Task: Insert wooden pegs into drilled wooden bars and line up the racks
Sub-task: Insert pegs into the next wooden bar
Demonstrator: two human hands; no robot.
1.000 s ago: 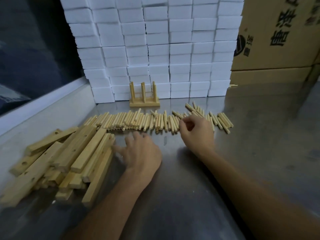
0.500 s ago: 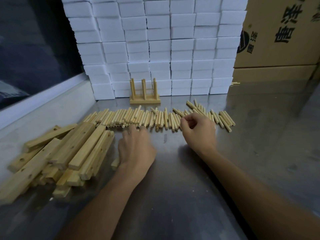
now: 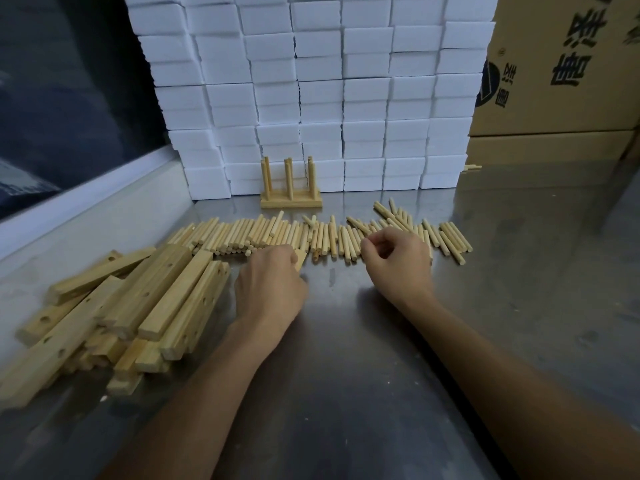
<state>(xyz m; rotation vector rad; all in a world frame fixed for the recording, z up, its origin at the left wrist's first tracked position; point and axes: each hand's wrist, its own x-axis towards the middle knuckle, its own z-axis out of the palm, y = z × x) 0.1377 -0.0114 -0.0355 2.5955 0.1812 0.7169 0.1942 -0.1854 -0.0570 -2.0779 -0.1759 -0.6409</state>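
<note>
Two forearms reach forward over the steel table (image 3: 346, 393), as I see it from the head view.

Left hand (image 3: 268, 289): knuckles up, fingers curled round a short wooden bar (image 3: 300, 259); only the bar's far end shows past the fingers, the rest is hidden under the hand.

Right hand (image 3: 394, 263): to the right of the left hand, apart from it. Fingers curled, thumb and forefinger drawn together at the near edge of the pegs. Whether a peg sits in that pinch I cannot tell.

Pile of drilled bars (image 3: 114, 306): left of the left hand, just beside it, lying loosely crossed in several layers; round holes show on some faces.

Row of pegs (image 3: 263, 233): just beyond both hands, lying side by side in a long band that runs from the pile past the right hand; a few at the right end lie askew.

Finished rack (image 3: 291, 192): beyond the pegs, between the two hands in line, base flat, pegs upright.

Wall of white boxes (image 3: 311, 98): directly behind the rack.

Cardboard cartons (image 3: 561, 71): far right, beyond the right hand, with dark printed characters.
</note>
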